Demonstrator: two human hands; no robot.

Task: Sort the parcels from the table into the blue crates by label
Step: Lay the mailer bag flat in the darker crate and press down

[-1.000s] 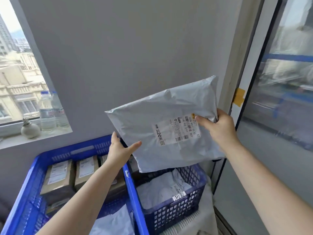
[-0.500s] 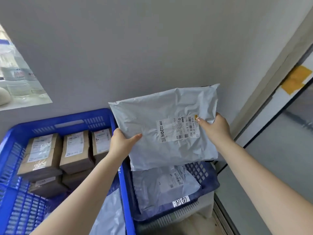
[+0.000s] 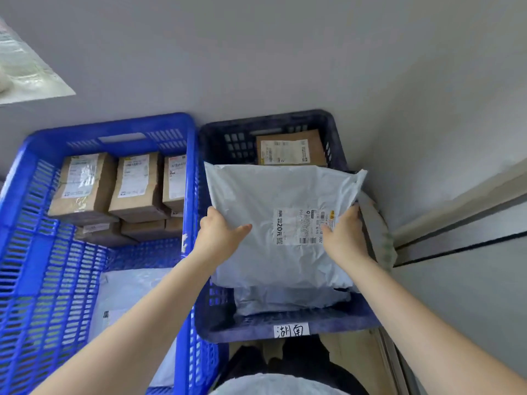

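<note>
Gripping the crinkled grey plastic mailer bag (image 3: 273, 201) by its sides, left hand (image 3: 218, 235) and right hand (image 3: 346, 235) curl round it; it sits over the dark blue slatted plastic crate (image 3: 285, 326).

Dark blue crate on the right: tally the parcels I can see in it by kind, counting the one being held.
Grey mailer bags: 2, the held mailer and the mailer beneath it
Cardboard box: 1
Total: 3

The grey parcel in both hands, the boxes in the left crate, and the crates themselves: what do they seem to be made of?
Grey parcel: seemingly thin plastic film, slightly glossy; it creases and wrinkles softly. Boxes: brown cardboard, matte, with square edges and white paper labels. Bright blue crate and dark blue crate: apparently rigid moulded plastic, with perforated walls.
</note>
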